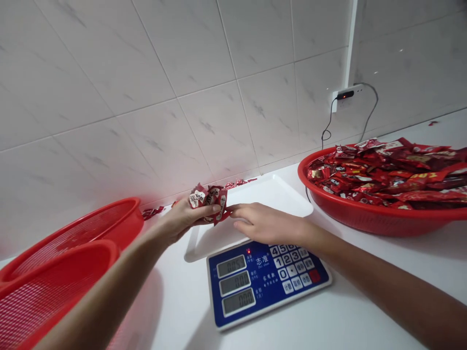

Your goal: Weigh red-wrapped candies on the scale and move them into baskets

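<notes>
My left hand (188, 216) is closed around a bunch of small red snack packets (208, 200) with white labels and dark lettering. It holds them above the white tray (277, 194) of a digital weighing scale (268, 282). Just right of the packets is my right hand (260, 221), its fingertips at their edge and its thumb apart from the fingers. Nothing shows in its grasp. The scale's blue panel has three displays and a keypad; the top display seems to read about 0.05, its last digit unclear. My hands and the packets hide part of the tray.
A red basin (350, 218) heaped with red packets (394, 172) stands at right. Two red mesh baskets (124, 218) are at left. Loose packets (152, 212) lie along the tiled wall. A power strip (348, 95) with cables (328, 129) is mounted behind the basin.
</notes>
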Tool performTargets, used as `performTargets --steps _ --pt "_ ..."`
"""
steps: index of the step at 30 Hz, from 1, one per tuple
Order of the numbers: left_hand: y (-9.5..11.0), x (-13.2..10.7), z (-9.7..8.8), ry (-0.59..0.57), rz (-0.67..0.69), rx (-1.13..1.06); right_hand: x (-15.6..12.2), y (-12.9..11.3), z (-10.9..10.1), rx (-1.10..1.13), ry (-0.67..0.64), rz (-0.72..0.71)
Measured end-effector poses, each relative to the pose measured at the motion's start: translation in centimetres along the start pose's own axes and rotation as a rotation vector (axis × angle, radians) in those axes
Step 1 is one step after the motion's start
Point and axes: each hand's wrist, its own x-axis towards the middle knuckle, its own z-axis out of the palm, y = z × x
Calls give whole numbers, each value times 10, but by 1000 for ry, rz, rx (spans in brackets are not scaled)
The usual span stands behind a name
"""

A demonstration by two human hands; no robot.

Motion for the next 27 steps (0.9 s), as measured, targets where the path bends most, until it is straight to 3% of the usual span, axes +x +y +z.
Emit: performTargets --steps 5,11,19,24,27 --pt "-22 3 21 51 16 -119 4 -3 9 -156 19 0" --pt "-16 3 44 51 55 -108 5 -4 10 -415 -74 85" --pt "-6 3 44 10 54 -151 8 2 12 -386 66 117" --pt "-9 8 53 120 115 -212 13 1 14 -395 196 97" --pt "-10 8 52 181 137 -228 11 -4 11 -313 179 66"
